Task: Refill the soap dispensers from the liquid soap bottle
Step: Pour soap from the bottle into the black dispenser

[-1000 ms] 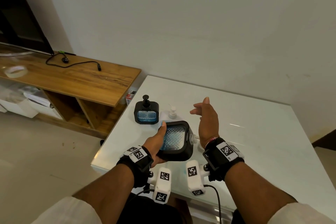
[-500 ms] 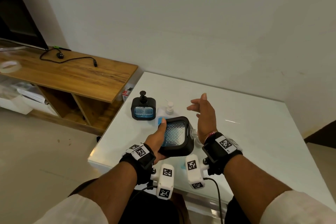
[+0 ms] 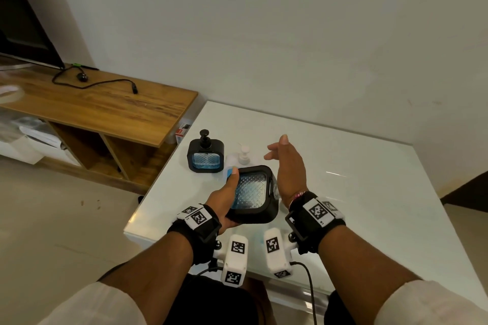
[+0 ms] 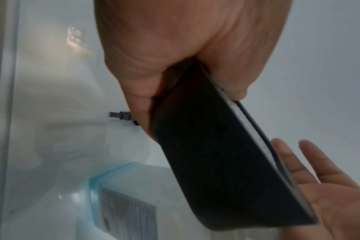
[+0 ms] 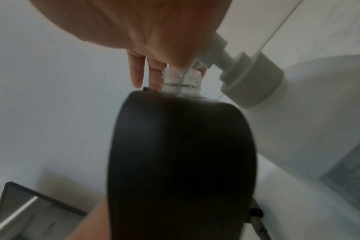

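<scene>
My left hand grips a black square soap dispenser with a ribbed clear window, tipped on its side above the white table. Its white threaded neck is bare, with no pump on it, and points at my right hand. That hand is open, fingers straight, close beside the dispenser's right side and holding nothing. A second black dispenser with its pump on stands further back. The white liquid soap bottle with a pump top stands behind the held dispenser, partly hidden.
A wooden TV unit with a black cable and a TV stands left of the table, lower than it. The table's front edge runs just under my left wrist. A small red and white box sits beside the table's back left corner.
The head view has shifted a little. My left hand keeps hold of the tipped dispenser, and my right hand stays open beside it, perhaps slightly closer.
</scene>
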`<state>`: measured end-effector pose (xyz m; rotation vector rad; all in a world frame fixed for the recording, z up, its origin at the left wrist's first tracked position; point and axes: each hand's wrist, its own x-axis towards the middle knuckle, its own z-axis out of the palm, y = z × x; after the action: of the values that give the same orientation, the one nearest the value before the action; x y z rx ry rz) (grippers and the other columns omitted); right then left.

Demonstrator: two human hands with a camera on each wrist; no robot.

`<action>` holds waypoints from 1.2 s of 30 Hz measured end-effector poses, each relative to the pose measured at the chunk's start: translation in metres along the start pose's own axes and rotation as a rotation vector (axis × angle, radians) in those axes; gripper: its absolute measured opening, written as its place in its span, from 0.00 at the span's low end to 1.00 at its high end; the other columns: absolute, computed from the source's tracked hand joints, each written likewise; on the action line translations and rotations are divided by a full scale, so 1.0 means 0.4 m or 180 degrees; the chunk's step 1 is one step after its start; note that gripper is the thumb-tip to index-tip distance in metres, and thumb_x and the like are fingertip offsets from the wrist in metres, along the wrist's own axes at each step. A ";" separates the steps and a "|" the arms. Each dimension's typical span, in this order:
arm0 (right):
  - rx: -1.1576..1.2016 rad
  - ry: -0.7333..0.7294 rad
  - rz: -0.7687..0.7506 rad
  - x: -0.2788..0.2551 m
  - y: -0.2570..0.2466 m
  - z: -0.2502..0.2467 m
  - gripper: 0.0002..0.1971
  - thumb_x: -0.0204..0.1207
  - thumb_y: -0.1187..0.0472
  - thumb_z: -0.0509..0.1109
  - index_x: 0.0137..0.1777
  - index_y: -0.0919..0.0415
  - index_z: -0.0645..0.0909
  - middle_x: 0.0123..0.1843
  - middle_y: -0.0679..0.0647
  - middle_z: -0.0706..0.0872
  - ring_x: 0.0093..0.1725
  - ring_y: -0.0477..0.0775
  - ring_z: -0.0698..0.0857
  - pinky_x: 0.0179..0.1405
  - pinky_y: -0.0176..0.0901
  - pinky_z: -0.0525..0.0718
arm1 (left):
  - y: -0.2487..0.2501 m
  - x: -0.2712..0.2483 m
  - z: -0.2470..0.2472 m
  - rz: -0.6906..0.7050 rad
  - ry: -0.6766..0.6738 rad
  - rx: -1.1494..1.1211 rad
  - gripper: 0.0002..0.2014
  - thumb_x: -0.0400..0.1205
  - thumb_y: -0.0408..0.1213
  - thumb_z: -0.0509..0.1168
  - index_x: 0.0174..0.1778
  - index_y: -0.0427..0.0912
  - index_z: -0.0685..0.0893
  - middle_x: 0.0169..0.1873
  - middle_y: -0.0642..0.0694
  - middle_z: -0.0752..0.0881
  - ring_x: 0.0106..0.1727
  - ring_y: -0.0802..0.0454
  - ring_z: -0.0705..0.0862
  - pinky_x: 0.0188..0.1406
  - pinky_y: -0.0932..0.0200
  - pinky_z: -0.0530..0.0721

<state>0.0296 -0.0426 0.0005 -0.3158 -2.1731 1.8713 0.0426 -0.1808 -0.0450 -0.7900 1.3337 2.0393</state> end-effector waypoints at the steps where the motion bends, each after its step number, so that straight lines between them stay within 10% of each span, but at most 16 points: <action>1: -0.0002 0.0004 0.0010 0.002 0.000 -0.002 0.27 0.87 0.42 0.49 0.53 0.61 0.83 0.48 0.58 0.88 0.51 0.47 0.84 0.46 0.29 0.69 | -0.002 -0.001 0.000 0.0008 -0.0015 -0.0012 0.32 0.79 0.67 0.68 0.63 0.40 0.83 0.57 0.34 0.90 0.55 0.34 0.90 0.45 0.40 0.91; 19: 0.0532 0.0303 0.0439 0.033 -0.007 -0.015 0.31 0.86 0.37 0.47 0.55 0.61 0.83 0.49 0.58 0.90 0.57 0.49 0.83 0.58 0.47 0.66 | -0.006 0.006 -0.009 0.0030 -0.0036 0.0073 0.36 0.77 0.68 0.69 0.67 0.39 0.83 0.58 0.34 0.91 0.57 0.33 0.91 0.58 0.33 0.90; 25: 0.0178 0.0241 0.0174 0.015 0.008 0.002 0.29 0.86 0.39 0.48 0.52 0.61 0.84 0.47 0.58 0.89 0.53 0.48 0.84 0.48 0.31 0.68 | 0.006 -0.003 -0.003 0.0013 -0.0017 0.0113 0.34 0.78 0.68 0.68 0.64 0.40 0.83 0.57 0.35 0.90 0.56 0.35 0.90 0.49 0.39 0.92; 31: 0.0468 0.0302 0.0286 0.020 -0.004 -0.006 0.32 0.85 0.37 0.48 0.55 0.63 0.83 0.49 0.59 0.89 0.56 0.50 0.83 0.61 0.47 0.69 | 0.004 -0.011 -0.005 0.0003 -0.0048 0.0116 0.33 0.78 0.68 0.68 0.62 0.40 0.83 0.57 0.34 0.90 0.56 0.34 0.91 0.51 0.38 0.92; 36: 0.0327 0.0289 0.0077 0.017 -0.002 0.007 0.32 0.84 0.35 0.48 0.52 0.61 0.84 0.47 0.58 0.90 0.55 0.50 0.85 0.51 0.34 0.69 | 0.007 -0.011 -0.007 0.0013 -0.0031 0.0093 0.30 0.79 0.67 0.68 0.58 0.41 0.83 0.55 0.35 0.90 0.55 0.35 0.90 0.48 0.40 0.92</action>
<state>0.0223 -0.0431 0.0012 -0.4001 -2.0154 1.9341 0.0440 -0.1850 -0.0409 -0.7641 1.3579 2.0196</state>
